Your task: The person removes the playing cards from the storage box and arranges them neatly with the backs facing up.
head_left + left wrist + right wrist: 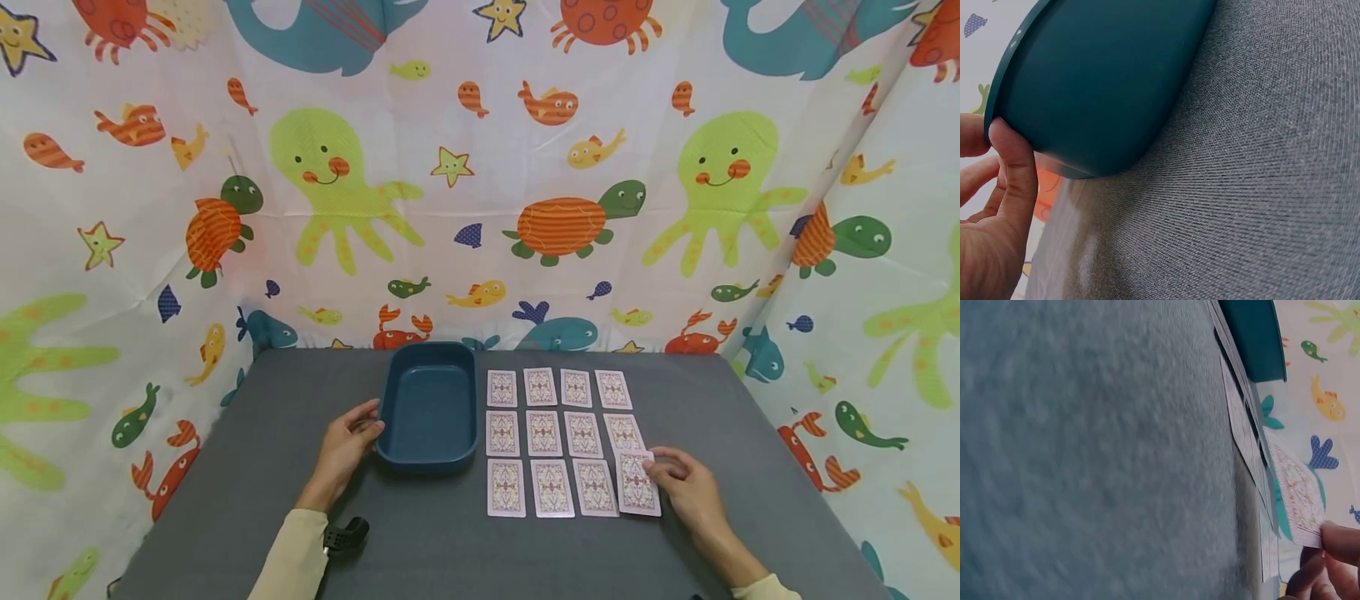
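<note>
Beige sleeves are entering from the near edge of the grey worktop (247,467), and a small black clip-like object (345,533) is lying just beside the left forearm. Ahead of it, the left hand (347,446) is resting against the near left corner of a dark blue oblong tray (390,392), its thumb (1017,164) pressing on the rim while the other fingers are lying loosely spread behind it. To the right of that tray, face-down playing cards (551,433) are lying in a grid of three rows and four columns. The right hand (686,487) is pinching the near right card (636,483) of that grid between thumb and fingers; the right wrist view is showing this card's gripped edge lifting off the worktop, tilted, while its neighbours are lying flat. Beyond both hands, a sea-creature patterned curtain (480,167) is hanging around the worktop.
</note>
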{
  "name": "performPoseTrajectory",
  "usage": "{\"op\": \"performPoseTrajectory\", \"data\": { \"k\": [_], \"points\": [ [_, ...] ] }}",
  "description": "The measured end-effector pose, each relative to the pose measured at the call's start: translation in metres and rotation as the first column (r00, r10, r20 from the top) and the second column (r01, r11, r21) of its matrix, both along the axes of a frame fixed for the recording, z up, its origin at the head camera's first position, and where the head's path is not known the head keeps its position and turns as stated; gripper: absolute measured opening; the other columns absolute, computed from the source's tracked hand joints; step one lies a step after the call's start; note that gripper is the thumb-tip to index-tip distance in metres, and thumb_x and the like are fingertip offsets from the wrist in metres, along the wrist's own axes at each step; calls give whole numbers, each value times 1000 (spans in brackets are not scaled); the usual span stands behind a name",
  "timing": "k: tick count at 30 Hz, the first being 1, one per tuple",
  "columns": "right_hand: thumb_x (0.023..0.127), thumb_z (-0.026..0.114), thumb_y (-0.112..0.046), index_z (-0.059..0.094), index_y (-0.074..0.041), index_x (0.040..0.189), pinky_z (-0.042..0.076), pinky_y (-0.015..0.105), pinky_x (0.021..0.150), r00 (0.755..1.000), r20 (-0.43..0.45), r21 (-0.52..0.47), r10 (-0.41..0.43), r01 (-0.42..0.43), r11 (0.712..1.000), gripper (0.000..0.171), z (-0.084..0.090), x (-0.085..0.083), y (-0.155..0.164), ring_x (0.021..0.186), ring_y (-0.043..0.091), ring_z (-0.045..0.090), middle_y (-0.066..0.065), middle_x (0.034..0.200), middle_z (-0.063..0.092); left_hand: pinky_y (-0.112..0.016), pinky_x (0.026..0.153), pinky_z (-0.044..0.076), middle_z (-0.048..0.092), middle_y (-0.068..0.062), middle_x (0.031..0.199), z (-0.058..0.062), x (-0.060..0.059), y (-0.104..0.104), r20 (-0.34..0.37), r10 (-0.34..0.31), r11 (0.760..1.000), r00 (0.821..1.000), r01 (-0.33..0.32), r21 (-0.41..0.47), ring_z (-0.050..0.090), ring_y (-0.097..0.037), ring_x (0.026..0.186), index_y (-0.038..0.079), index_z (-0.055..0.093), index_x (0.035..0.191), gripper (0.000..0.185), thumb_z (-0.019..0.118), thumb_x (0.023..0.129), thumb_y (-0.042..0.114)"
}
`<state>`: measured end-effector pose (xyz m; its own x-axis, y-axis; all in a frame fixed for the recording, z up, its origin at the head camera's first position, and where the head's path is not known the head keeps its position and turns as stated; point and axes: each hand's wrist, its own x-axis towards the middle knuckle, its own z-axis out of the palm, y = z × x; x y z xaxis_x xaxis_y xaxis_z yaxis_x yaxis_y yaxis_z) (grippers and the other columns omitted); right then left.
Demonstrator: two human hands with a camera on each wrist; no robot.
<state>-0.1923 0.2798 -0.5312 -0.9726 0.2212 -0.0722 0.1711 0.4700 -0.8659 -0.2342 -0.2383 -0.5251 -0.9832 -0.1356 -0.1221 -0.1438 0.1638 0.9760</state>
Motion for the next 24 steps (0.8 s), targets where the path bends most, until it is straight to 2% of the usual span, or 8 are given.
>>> {"op": "performPoseTrajectory", "data": {
  "k": [5, 11, 17, 24],
  "points": [
    [90, 71, -28, 62, -3, 122, 42, 20, 70, 999, 28, 48, 42, -44, 998, 42, -2, -4, 4, 75, -1, 59, -2, 82, 75, -26, 71, 50, 53, -12, 134, -2, -1, 0, -7, 9, 1000, 1000, -8, 8, 57, -9, 97, 15, 54, 140, 45, 62, 96, 13],
    [90, 72, -22, 65, -4, 116, 42, 21, 68, 999, 10, 161, 39, -40, 986, 33, -7, -10, 8, 72, 2, 59, 5, 82, 75, -26, 71, 50, 51, -13, 135, -2, -1, 0, -4, -1, 1000, 1000, 1, 19, 57, -9, 97, 14, 53, 141, 45, 61, 96, 13],
    [85, 76, -20, 69, -3, 107, 37, 24, 62, 998, -17, 291, 53, -46, 956, 28, -10, -13, 11, 68, 9, 49, 3, 80, 61, -27, 71, 50, 51, -13, 134, -1, 1, 1, 5, 4, 1000, 1000, -4, 19, 57, -10, 95, 14, 53, 141, 45, 61, 96, 12],
    [83, 77, -20, 69, -1, 104, 33, 24, 61, 997, -3, 344, 76, -71, 936, 30, -11, -19, 12, 70, 11, 46, 2, 78, 55, -26, 72, 50, 51, -13, 134, 0, 0, 1, 3, 1, 1000, 1000, -1, 19, 57, -9, 97, 14, 53, 141, 46, 61, 96, 13]
  ]
}}
